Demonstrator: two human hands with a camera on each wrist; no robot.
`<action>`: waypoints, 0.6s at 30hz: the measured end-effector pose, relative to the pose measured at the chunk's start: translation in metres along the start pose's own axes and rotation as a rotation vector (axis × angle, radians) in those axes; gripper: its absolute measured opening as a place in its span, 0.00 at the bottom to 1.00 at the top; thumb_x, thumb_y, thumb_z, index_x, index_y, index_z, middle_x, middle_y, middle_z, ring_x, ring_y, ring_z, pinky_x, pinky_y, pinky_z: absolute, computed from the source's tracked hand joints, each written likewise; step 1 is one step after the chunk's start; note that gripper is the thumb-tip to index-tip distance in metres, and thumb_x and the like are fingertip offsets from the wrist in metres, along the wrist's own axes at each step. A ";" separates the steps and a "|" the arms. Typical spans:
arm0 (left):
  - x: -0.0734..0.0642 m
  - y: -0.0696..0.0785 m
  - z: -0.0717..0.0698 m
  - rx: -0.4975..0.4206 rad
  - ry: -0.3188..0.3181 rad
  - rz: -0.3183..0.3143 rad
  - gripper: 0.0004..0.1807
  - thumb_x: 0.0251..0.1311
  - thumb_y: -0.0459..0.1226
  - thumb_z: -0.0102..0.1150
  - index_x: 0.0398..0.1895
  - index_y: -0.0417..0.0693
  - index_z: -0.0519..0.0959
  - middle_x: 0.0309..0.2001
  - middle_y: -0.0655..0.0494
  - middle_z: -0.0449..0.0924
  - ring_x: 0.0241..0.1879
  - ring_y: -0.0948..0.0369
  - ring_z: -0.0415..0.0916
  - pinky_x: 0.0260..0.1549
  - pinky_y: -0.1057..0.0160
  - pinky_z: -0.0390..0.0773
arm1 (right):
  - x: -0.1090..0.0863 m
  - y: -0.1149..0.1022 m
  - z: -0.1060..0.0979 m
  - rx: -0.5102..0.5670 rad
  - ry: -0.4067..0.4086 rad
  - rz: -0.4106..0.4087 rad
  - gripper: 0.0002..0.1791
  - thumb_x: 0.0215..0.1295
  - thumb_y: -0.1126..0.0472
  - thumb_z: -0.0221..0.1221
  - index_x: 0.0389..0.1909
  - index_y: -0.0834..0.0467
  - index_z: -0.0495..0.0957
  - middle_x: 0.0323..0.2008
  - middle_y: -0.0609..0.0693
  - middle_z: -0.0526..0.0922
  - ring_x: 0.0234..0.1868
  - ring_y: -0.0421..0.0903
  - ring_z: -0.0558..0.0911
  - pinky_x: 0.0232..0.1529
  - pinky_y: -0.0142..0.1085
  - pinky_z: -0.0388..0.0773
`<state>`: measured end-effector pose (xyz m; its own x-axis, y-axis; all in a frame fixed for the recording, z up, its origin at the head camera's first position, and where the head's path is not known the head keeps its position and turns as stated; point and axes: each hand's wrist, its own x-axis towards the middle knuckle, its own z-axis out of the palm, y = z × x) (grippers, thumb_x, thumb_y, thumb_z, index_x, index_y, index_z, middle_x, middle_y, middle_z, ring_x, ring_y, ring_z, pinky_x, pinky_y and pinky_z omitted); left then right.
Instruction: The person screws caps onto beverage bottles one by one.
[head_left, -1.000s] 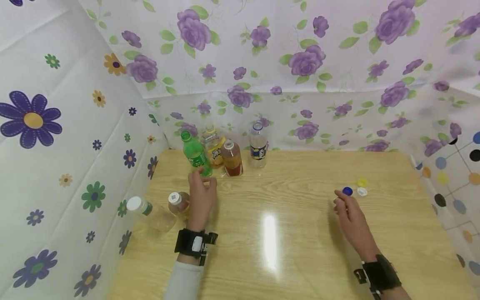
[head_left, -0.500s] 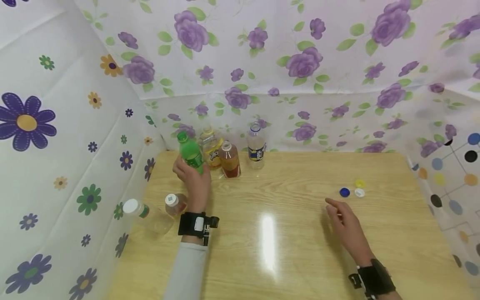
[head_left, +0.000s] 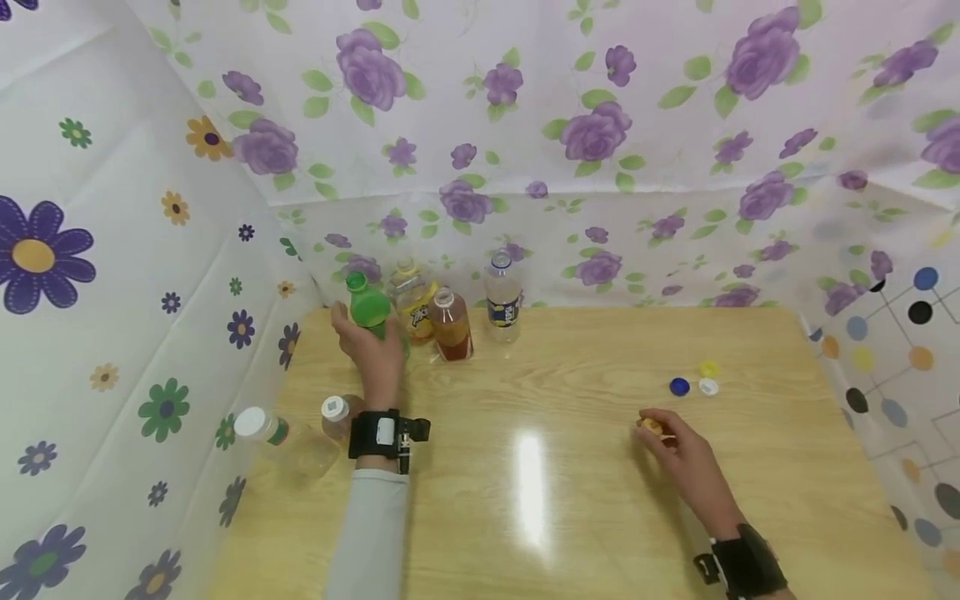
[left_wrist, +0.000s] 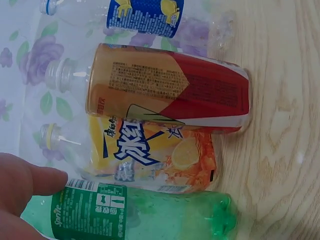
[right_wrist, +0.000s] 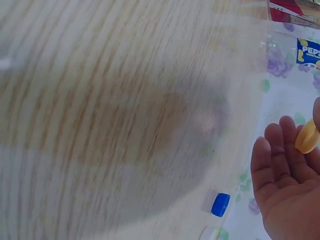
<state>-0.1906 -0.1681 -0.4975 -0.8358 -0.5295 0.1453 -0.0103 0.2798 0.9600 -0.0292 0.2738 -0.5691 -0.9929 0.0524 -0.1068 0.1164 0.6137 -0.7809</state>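
My left hand [head_left: 372, 354] grips the upper part of a green Sprite bottle [head_left: 367, 306] that stands uncapped at the back left. In the left wrist view its thumb lies beside the green label [left_wrist: 90, 210]. My right hand [head_left: 690, 467] pinches an orange-yellow bottle cap [head_left: 651, 426] between thumb and index finger over the right side of the table. The right wrist view shows the cap [right_wrist: 307, 136] edge-on, with the other fingers loosely bent. Beside the green bottle are an uncapped iced tea bottle with yellow label [head_left: 420, 312] and an uncapped red-labelled bottle [head_left: 452, 329].
An uncapped Pepsi bottle [head_left: 502, 304] stands further right. Two white-capped bottles, one small [head_left: 334, 410] and one large [head_left: 300, 446], are at the left near the patterned cloth. Blue [head_left: 679, 386], white [head_left: 708, 387] and yellow [head_left: 708, 367] caps lie beyond my right hand.
My left hand has reached forward and closed its fingers around the green bottle. My right hand has drawn back from the loose caps, and the orange-yellow cap now shows in its fingers.
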 end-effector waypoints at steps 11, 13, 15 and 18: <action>-0.007 -0.005 -0.012 0.103 -0.030 0.081 0.41 0.75 0.38 0.65 0.82 0.46 0.53 0.76 0.42 0.57 0.73 0.44 0.54 0.72 0.43 0.61 | 0.000 0.003 0.004 -0.021 -0.008 -0.072 0.28 0.79 0.42 0.59 0.68 0.55 0.77 0.59 0.53 0.83 0.56 0.53 0.81 0.52 0.41 0.81; -0.012 -0.003 -0.014 0.101 -0.058 0.083 0.41 0.75 0.39 0.65 0.82 0.47 0.53 0.76 0.43 0.58 0.73 0.44 0.54 0.71 0.41 0.61 | 0.001 0.002 0.005 -0.028 -0.009 -0.095 0.27 0.79 0.43 0.60 0.68 0.55 0.77 0.60 0.52 0.83 0.57 0.53 0.81 0.53 0.41 0.80; -0.018 0.000 -0.015 0.102 -0.090 0.085 0.41 0.75 0.39 0.64 0.83 0.48 0.52 0.76 0.43 0.58 0.73 0.45 0.53 0.71 0.41 0.62 | 0.002 0.003 0.006 -0.038 -0.010 -0.112 0.26 0.79 0.43 0.60 0.67 0.55 0.77 0.62 0.50 0.82 0.60 0.54 0.80 0.54 0.42 0.79; -0.027 0.005 -0.017 0.110 -0.130 0.101 0.41 0.75 0.39 0.64 0.83 0.47 0.53 0.75 0.42 0.58 0.73 0.44 0.53 0.70 0.40 0.63 | 0.003 0.003 0.007 -0.037 -0.022 -0.118 0.26 0.79 0.42 0.60 0.66 0.55 0.76 0.63 0.50 0.81 0.63 0.56 0.79 0.57 0.45 0.79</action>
<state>-0.1590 -0.1662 -0.4929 -0.8994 -0.3884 0.2005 0.0231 0.4159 0.9091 -0.0315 0.2700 -0.5758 -0.9988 -0.0391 -0.0288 -0.0031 0.6433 -0.7656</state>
